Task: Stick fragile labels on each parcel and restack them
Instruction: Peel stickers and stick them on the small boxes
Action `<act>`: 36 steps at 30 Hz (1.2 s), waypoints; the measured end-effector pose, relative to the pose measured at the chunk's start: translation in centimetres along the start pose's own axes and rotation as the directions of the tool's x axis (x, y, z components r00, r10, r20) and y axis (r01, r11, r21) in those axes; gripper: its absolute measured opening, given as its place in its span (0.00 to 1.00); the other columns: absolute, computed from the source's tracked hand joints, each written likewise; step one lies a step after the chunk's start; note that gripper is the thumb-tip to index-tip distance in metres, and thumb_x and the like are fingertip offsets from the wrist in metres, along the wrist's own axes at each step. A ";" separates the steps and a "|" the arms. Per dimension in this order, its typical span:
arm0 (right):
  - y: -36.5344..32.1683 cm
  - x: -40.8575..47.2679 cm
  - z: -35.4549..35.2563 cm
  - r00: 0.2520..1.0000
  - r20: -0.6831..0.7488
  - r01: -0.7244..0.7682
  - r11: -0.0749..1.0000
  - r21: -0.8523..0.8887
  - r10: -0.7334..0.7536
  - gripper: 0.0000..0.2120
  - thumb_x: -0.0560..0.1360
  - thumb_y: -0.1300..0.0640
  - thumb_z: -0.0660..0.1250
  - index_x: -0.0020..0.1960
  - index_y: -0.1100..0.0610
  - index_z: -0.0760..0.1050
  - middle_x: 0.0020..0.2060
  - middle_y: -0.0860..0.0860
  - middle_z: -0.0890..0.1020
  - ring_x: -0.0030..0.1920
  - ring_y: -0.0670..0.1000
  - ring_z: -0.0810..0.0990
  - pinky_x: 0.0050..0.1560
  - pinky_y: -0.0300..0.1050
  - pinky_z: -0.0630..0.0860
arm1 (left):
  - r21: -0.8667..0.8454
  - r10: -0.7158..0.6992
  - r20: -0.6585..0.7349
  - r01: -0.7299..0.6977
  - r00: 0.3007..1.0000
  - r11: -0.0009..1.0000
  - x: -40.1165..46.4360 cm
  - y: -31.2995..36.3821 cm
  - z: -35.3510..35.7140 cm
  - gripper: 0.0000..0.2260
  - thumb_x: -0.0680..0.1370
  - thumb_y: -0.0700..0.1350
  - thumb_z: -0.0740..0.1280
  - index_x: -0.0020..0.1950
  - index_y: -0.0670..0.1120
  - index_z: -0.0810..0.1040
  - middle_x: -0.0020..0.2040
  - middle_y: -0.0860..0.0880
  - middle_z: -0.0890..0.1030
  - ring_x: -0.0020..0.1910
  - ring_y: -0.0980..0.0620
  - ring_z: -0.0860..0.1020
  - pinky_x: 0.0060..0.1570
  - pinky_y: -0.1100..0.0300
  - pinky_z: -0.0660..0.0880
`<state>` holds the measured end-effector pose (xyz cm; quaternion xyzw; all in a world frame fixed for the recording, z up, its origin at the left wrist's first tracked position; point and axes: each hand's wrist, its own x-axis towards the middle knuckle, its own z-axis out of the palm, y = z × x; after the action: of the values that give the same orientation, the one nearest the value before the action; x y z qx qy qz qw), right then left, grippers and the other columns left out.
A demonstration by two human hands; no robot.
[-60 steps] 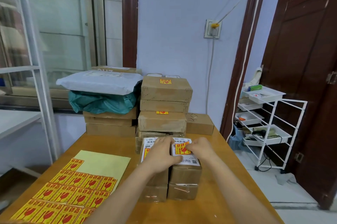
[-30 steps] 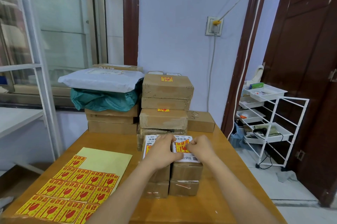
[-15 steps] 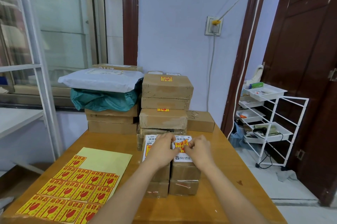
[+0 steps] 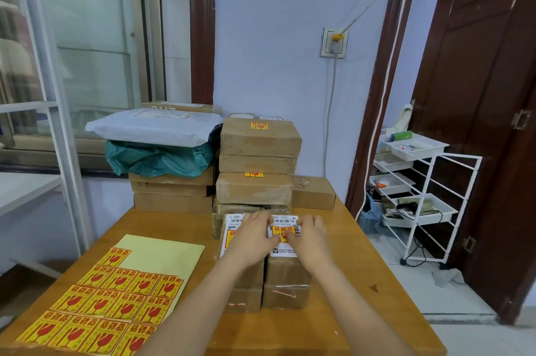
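Two small stacks of brown parcels stand side by side in the middle of the wooden table (image 4: 342,309). The right stack's top parcel (image 4: 287,268) carries a white shipping label with a yellow and red fragile sticker (image 4: 285,232) on it. My left hand (image 4: 251,236) lies over the left stack's top parcel (image 4: 249,274), fingertips at the sticker's left edge. My right hand (image 4: 310,236) rests on the right parcel, its fingers touching the sticker's right edge. A sheet of fragile stickers (image 4: 98,306) lies at the table's front left.
Behind the hands rises a taller stack of labelled brown boxes (image 4: 258,149). To its left, a white mailer bag (image 4: 153,126) and a green bag sit on more boxes. A small box (image 4: 313,192) stands at the back right. A white wire trolley (image 4: 420,193) stands beside a dark door.
Both hands have stayed on the two front parcels. My right hand has slid left, closer to the fragile sticker, and my fingertips now meet at it. The view has shifted slightly.
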<state>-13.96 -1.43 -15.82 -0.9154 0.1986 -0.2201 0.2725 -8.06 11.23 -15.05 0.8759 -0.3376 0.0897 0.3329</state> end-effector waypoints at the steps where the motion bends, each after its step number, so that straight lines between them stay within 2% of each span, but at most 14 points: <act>1: 0.0 0.0 -0.1 1.000 0.008 0.009 1.000 -0.021 -0.009 0.18 0.79 0.50 0.63 0.64 0.58 0.67 0.60 0.54 0.67 0.61 0.53 0.68 0.58 0.44 0.69 | 0.001 0.001 -0.003 -0.001 1.000 1.000 0.0 0.0 0.0 0.15 0.77 0.46 0.65 0.61 0.44 0.71 0.59 0.49 0.74 0.60 0.52 0.67 0.55 0.61 0.67; 7: -0.2 0.2 -0.6 0.993 0.108 0.060 0.983 -0.176 -0.041 0.20 0.80 0.46 0.59 0.65 0.59 0.65 0.60 0.55 0.65 0.59 0.54 0.69 0.52 0.46 0.71 | 0.008 0.011 -0.016 -0.011 1.000 1.000 0.0 -0.1 0.1 0.14 0.76 0.46 0.65 0.60 0.44 0.71 0.58 0.49 0.74 0.60 0.52 0.67 0.52 0.63 0.66; 12: -0.6 0.5 -0.8 0.990 0.135 0.064 0.953 -0.296 -0.025 0.23 0.79 0.42 0.59 0.62 0.60 0.66 0.59 0.55 0.66 0.46 0.53 0.69 0.43 0.44 0.68 | 0.027 0.028 -0.023 -0.028 0.999 0.999 0.1 -0.1 0.2 0.13 0.77 0.47 0.64 0.59 0.44 0.71 0.57 0.49 0.74 0.59 0.52 0.67 0.50 0.63 0.65; 14: -0.8 0.7 -0.8 0.991 0.137 0.060 0.943 -0.328 -0.015 0.23 0.79 0.41 0.59 0.62 0.60 0.66 0.59 0.55 0.66 0.46 0.53 0.70 0.42 0.45 0.68 | 0.027 0.031 -0.028 -0.031 0.999 0.999 0.0 -0.1 0.2 0.12 0.77 0.47 0.64 0.58 0.44 0.71 0.56 0.49 0.74 0.58 0.52 0.67 0.49 0.63 0.65; 16: -0.9 0.8 -0.9 0.990 0.138 0.041 0.946 -0.322 0.004 0.24 0.78 0.41 0.59 0.63 0.60 0.66 0.60 0.55 0.65 0.49 0.54 0.73 0.42 0.45 0.68 | 0.027 0.031 -0.030 -0.030 0.999 0.999 0.0 0.0 0.3 0.12 0.77 0.47 0.64 0.58 0.44 0.71 0.56 0.50 0.74 0.57 0.53 0.67 0.49 0.63 0.65; 19: -0.8 0.8 -0.8 0.991 0.133 0.031 0.964 -0.265 0.005 0.24 0.78 0.42 0.61 0.62 0.61 0.66 0.59 0.55 0.65 0.48 0.54 0.72 0.42 0.44 0.68 | 0.028 0.030 -0.030 -0.029 0.999 0.999 0.0 0.1 0.2 0.12 0.77 0.47 0.64 0.58 0.44 0.71 0.56 0.49 0.74 0.57 0.53 0.67 0.49 0.63 0.65; 24: -0.3 0.7 -0.4 0.995 0.098 0.000 0.999 -0.035 0.003 0.17 0.77 0.49 0.65 0.59 0.60 0.69 0.55 0.53 0.66 0.45 0.52 0.72 0.44 0.44 0.72 | 0.007 0.012 -0.014 -0.012 1.000 1.000 0.0 0.0 0.2 0.14 0.76 0.46 0.65 0.59 0.44 0.71 0.57 0.49 0.74 0.58 0.52 0.67 0.52 0.62 0.67; 27: -0.2 0.7 -0.5 0.995 0.104 0.009 0.999 -0.033 -0.006 0.16 0.78 0.51 0.64 0.59 0.60 0.69 0.54 0.53 0.65 0.46 0.53 0.73 0.44 0.44 0.71 | 0.000 0.009 -0.008 -0.009 1.000 1.000 0.1 0.0 0.2 0.14 0.76 0.46 0.65 0.59 0.44 0.71 0.57 0.49 0.74 0.58 0.52 0.67 0.52 0.62 0.66; 32: -0.1 0.7 -0.3 0.995 0.094 0.021 0.999 -0.048 -0.016 0.13 0.80 0.56 0.60 0.62 0.61 0.68 0.58 0.55 0.67 0.49 0.56 0.75 0.51 0.48 0.75 | -0.058 -0.033 0.042 0.035 0.999 0.998 0.4 -0.2 0.1 0.14 0.75 0.45 0.67 0.58 0.44 0.72 0.55 0.49 0.74 0.58 0.50 0.69 0.55 0.58 0.69; 36: -0.1 0.7 -0.3 0.996 0.092 0.024 0.995 -0.101 -0.015 0.12 0.81 0.59 0.56 0.63 0.61 0.67 0.59 0.56 0.66 0.50 0.56 0.75 0.50 0.47 0.74 | -0.106 -0.067 0.094 0.076 0.993 0.991 0.8 -0.2 -0.1 0.12 0.74 0.43 0.68 0.55 0.45 0.71 0.54 0.49 0.73 0.57 0.49 0.70 0.54 0.57 0.70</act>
<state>-13.48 -1.78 -15.34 -0.9391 0.1878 -0.1702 0.2319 -7.35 11.02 -14.77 0.8709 -0.3250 0.0195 0.3680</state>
